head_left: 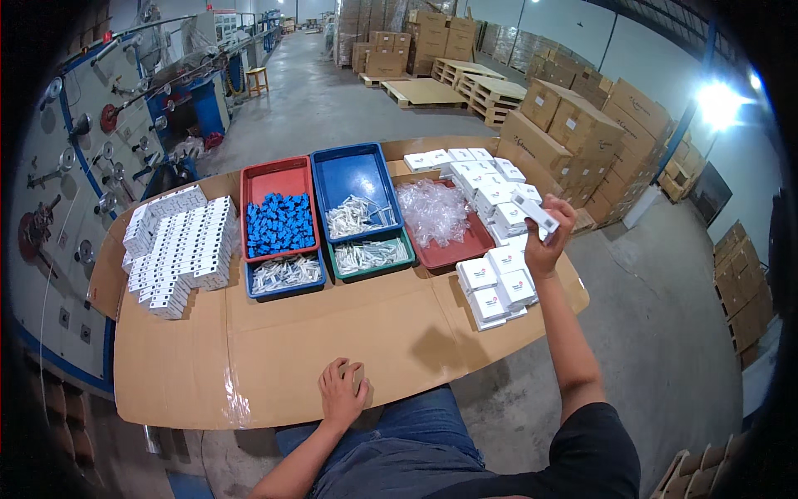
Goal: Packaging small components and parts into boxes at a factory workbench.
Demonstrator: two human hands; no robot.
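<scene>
Right hand (pixel 544 241) grips one small white box (pixel 536 214) raised above unfinished boxes (pixel 497 287); left hand (pixel 342 392) rests flat, empty, on the cardboard-covered bench (pixel 274 366). Many finished boxes (pixel 179 249) sit stacked far left.

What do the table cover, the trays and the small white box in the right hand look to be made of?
Table cover: brown corrugated cardboard, matte, with fold creases. Red tray and blue tray: likely moulded plastic, smooth, slightly glossy. Small white box in the right hand: probably printed paperboard, though it is too small to be sure.

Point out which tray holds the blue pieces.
The red tray, leftmost in the back row, holds the small blue pieces. The blue tray beside it holds whitish parts; the right-hand red tray holds clear bags.
</scene>
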